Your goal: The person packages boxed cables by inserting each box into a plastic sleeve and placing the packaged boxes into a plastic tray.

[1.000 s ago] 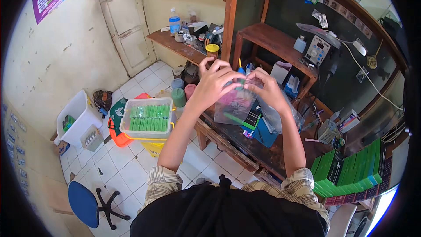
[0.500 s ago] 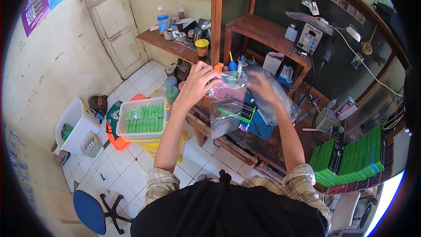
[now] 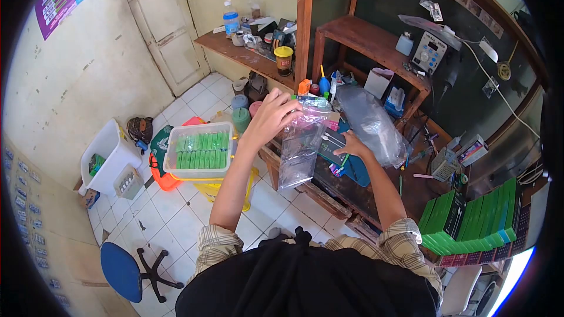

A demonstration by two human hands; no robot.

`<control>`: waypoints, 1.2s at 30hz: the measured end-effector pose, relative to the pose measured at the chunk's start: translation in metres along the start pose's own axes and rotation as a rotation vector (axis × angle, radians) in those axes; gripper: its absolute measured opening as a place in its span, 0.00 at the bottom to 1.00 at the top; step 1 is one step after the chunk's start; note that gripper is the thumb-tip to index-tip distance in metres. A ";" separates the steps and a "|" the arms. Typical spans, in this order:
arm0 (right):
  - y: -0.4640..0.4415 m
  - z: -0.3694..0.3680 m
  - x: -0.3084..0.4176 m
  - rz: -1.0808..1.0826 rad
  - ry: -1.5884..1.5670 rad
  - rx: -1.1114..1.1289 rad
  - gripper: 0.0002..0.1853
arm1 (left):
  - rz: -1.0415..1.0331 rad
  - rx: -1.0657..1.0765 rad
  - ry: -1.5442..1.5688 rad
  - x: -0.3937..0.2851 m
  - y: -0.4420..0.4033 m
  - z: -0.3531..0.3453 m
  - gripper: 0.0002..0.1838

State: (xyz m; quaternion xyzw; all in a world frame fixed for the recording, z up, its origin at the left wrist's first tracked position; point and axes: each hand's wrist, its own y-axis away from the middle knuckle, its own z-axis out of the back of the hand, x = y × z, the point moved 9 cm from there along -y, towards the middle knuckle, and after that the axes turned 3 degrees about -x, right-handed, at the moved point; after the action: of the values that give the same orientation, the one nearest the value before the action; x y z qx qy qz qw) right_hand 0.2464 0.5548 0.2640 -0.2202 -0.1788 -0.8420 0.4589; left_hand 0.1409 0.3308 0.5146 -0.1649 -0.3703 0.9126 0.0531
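Note:
My left hand (image 3: 274,118) pinches the top of a clear plastic bag (image 3: 298,155), which hangs down over the bench edge. My right hand (image 3: 354,145) has its fingers on the right end of a flat black and green box (image 3: 330,145), gripping it. Part of that box lies behind the clear bag. Beneath the box is a blue mat (image 3: 359,173). A larger bundle of clear plastic (image 3: 373,126) rests on the bench just beyond my right hand.
Rows of green boxes (image 3: 470,217) stand at the bench's right end. To the left, a translucent tub (image 3: 200,171) holds green packets. A wooden shelf (image 3: 376,47) carries a grey device (image 3: 427,53). A blue chair (image 3: 121,271) stands on the tiled floor.
My right hand has come down from beside the larger plastic bundle onto the black and green box. My left hand still holds the clear bag. The view has shifted slightly.

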 end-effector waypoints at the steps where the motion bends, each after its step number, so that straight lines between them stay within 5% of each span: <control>1: -0.002 0.003 -0.002 0.000 0.000 0.000 0.48 | 0.007 0.002 0.011 0.000 0.001 0.000 0.08; 4: 0.002 0.019 0.008 0.008 -0.192 -0.007 0.31 | 0.010 -0.001 0.025 0.002 0.002 0.001 0.08; 12: 0.056 0.143 0.091 0.042 -0.396 -0.462 0.20 | -0.016 -0.022 0.027 -0.007 -0.004 0.006 0.07; 14: 0.062 0.150 0.096 0.064 -1.358 -0.472 0.16 | -0.051 -0.046 0.034 -0.011 -0.006 0.007 0.07; 17: 0.061 0.148 0.127 0.185 -1.818 -0.234 0.13 | -0.082 -0.056 0.056 -0.020 -0.010 0.005 0.07; 25: 0.078 0.168 0.179 0.283 -1.374 -0.436 0.25 | -0.181 -0.078 0.018 -0.040 -0.015 0.003 0.07; 36: 0.078 0.138 0.172 0.179 -1.202 -0.187 0.28 | -0.159 -0.087 -0.031 -0.025 -0.011 0.010 0.09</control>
State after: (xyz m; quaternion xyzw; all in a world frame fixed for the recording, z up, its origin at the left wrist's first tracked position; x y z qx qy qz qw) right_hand 0.2586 0.4646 0.4801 -0.7098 -0.3127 -0.5409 0.3254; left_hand 0.1609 0.3270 0.5355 -0.1229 -0.4225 0.8910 0.1123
